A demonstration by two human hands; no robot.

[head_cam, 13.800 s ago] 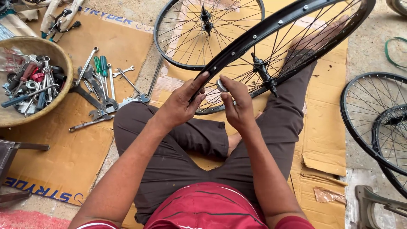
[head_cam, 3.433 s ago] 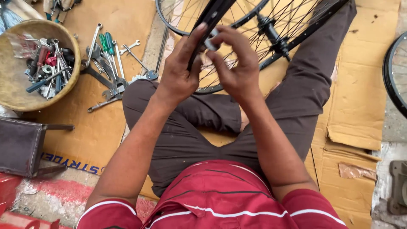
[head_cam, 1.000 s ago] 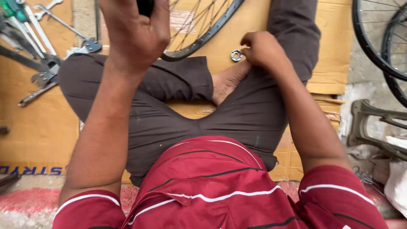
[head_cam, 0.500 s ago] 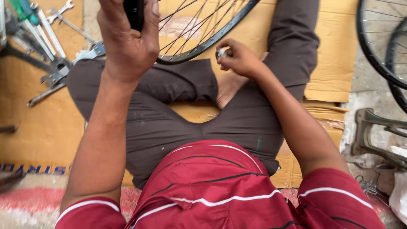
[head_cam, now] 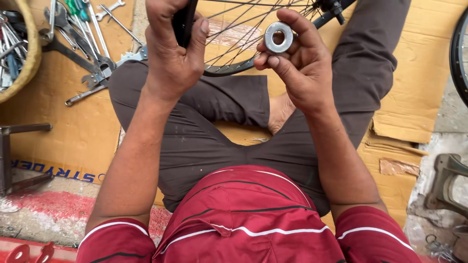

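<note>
Right now my right hand (head_cam: 297,63) pinches a flat metal ring (head_cam: 278,37) at its fingertips, hole facing me — just right of the wheel rim (head_cam: 184,22), which my left hand (head_cam: 173,53) holds clenched, spokes (head_cam: 239,29) between them.

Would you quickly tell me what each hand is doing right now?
Left hand: closed around the black wheel rim.
Right hand: fingertips pinching a silver metal ring.

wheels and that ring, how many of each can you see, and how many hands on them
wheels: 2, one gripped at the rim, one at the right edge
metal ring: 1
hands: 2, left, right
total: 5
</note>
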